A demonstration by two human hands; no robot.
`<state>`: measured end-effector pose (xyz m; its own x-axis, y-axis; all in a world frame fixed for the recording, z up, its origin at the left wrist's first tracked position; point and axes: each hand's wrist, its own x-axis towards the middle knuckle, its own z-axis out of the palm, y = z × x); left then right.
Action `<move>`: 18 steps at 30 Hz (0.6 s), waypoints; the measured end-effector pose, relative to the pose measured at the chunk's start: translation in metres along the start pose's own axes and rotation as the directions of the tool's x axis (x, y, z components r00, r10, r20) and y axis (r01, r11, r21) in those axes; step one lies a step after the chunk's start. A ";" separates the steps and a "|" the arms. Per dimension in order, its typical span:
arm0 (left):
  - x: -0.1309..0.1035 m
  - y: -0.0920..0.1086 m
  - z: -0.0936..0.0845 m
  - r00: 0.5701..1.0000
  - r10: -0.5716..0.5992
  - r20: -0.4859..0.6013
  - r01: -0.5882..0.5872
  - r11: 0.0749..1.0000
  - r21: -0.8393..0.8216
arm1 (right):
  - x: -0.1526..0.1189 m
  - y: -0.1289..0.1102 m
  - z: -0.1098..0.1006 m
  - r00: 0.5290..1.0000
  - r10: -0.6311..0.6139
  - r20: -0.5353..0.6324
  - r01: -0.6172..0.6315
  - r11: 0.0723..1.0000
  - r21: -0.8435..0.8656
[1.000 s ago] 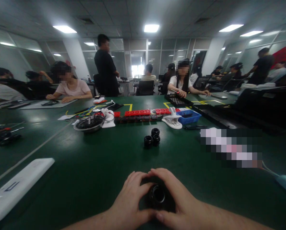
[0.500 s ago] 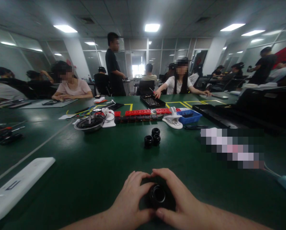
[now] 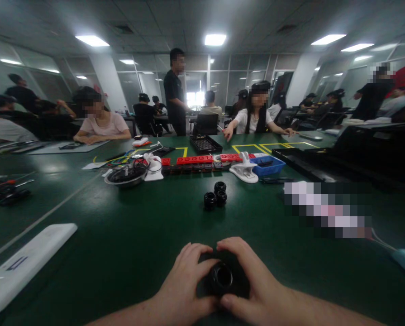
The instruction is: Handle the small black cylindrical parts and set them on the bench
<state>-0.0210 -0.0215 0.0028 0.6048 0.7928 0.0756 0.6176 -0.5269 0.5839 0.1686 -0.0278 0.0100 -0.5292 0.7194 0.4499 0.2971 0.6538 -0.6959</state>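
Both hands are cupped into loose arcs, left hand (image 3: 182, 283) and right hand (image 3: 256, 278), thumbs well apart from the fingers, so roughly half open and curved around a black ring-like part (image 3: 215, 286) rather than squeezing it. The part's smooth, shiny and round with a hollow middle, sitting near the surface's (image 3: 148, 235) near edge, about midway across. Three similar glossy ones (image 3: 209, 199) bunch up farther in, toward the far edge, past them a shiny metal bowl (image 3: 111, 183) of dark cables and a blue plastic bin (image 3: 269, 170). Smooth white slab (image 3: 35, 260) with rounded corners by the near left corner, its end cut off by the frame. Can't tell if any fingertip actually touches the part: the gap's all shadow, its underside is hidden, and the near edge itself is out of shot. Something on the right side (image 3: 324, 210) is pixelated beyond recognition.
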 end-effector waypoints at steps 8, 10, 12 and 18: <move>0.000 -0.002 0.001 1.000 0.005 0.014 -0.005 1.000 0.007 | 0.001 -0.004 -0.001 0.995 -0.070 0.070 0.064 0.995 0.078; 0.000 -0.003 0.001 1.000 0.011 0.018 -0.011 1.000 0.002 | 0.002 -0.005 -0.002 0.990 -0.092 0.109 0.080 0.990 0.113; 0.000 -0.003 0.001 1.000 0.014 0.017 -0.014 1.000 -0.004 | 0.002 -0.004 -0.003 0.991 -0.058 0.121 0.045 0.993 0.111; 0.000 -0.003 0.001 1.000 -0.008 0.025 0.008 1.000 -0.002 | -0.002 0.003 0.003 0.999 0.035 0.027 -0.036 0.999 0.031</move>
<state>-0.0227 -0.0204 -0.0001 0.6121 0.7891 0.0511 0.6214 -0.5199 0.5862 0.1687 -0.0281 0.0054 -0.5399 0.7354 0.4095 0.2912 0.6196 -0.7288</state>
